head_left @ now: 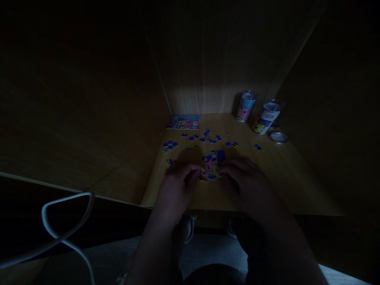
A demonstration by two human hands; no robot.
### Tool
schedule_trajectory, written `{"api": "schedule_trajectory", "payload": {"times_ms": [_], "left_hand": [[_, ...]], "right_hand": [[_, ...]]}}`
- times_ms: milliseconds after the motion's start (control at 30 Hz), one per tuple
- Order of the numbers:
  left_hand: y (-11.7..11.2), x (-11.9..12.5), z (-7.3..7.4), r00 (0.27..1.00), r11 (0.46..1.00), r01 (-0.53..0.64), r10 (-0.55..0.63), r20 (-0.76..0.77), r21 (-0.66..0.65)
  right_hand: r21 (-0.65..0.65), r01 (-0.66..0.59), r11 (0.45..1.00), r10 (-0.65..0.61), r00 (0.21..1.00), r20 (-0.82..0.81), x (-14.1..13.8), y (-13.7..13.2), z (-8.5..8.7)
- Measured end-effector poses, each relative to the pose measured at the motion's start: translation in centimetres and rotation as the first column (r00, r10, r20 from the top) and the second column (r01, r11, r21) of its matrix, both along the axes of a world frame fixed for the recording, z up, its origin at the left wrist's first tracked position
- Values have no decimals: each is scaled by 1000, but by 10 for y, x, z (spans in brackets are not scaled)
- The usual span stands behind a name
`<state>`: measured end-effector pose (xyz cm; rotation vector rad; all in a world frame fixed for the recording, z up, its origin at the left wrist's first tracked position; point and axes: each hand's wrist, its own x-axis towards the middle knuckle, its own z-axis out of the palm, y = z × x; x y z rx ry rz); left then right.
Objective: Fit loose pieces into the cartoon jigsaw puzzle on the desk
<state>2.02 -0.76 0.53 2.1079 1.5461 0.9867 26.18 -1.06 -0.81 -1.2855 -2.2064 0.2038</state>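
Note:
A partly joined cartoon jigsaw patch (212, 165), pink and blue, lies on the wooden desk (285, 174). My left hand (177, 183) rests at its left edge with fingers curled and fingertips pressed to the pieces. My right hand (245, 179) is at its right edge, fingers bent down onto the patch. The dim light hides whether either hand pinches a single piece. Several loose blue pieces (204, 138) are scattered just beyond the patch.
A printed reference picture (184, 122) lies at the back left of the desk. Two cartoon-printed canisters (245, 107) (267, 117) stand at the back right, with a round lid (279, 137) beside them. Wooden walls enclose the desk. A white cable (63, 233) loops at lower left.

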Motion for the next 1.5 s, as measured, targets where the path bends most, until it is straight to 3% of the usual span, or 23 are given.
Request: {"api": "schedule_trajectory", "payload": {"times_ms": [233,633,800,1167,1500], "left_hand": [[0,-1,2,999,998,34,-33,-21,52],[0,1,5,1000,1000,23,-23,11,13],[1,2,3,996,996,83,-83,-40,6],[-1,4,3,999,1000,-15,15,-34,-6],[-2,3,4,991,998,14,-6,137,-53]], "right_hand": [[-2,4,1000,-4,1000,-15,0,-1,1],[4,-7,1000,7,1000,-8,0,0,0],[-4,-1,1000,1,1000,-15,0,0,1],[-5,-6,1000,6,1000,-19,0,0,0],[-1,-6,1000,6,1000,-19,1,1,0]]}}
